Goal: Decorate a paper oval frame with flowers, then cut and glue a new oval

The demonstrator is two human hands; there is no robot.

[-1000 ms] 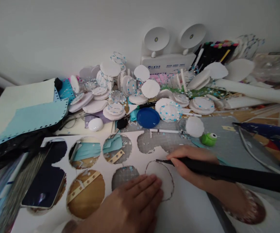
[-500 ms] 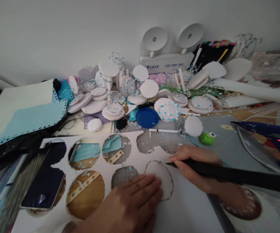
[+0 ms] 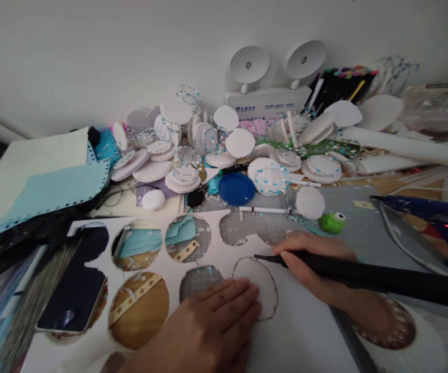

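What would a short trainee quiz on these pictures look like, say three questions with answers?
1. Which hand holds the long black tool?
2. The tool's tip is nearest to: A) the blue lid; B) the dark-edged circle; C) the green toy.
3. True or false: the left hand covers the whole circle.

Key:
1. The right hand.
2. B.
3. False; it covers only part of it.

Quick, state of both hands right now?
Left hand: open, laid flat partly over the outlined circle on the white sheet.
Right hand: closed around a black pen-like tool.
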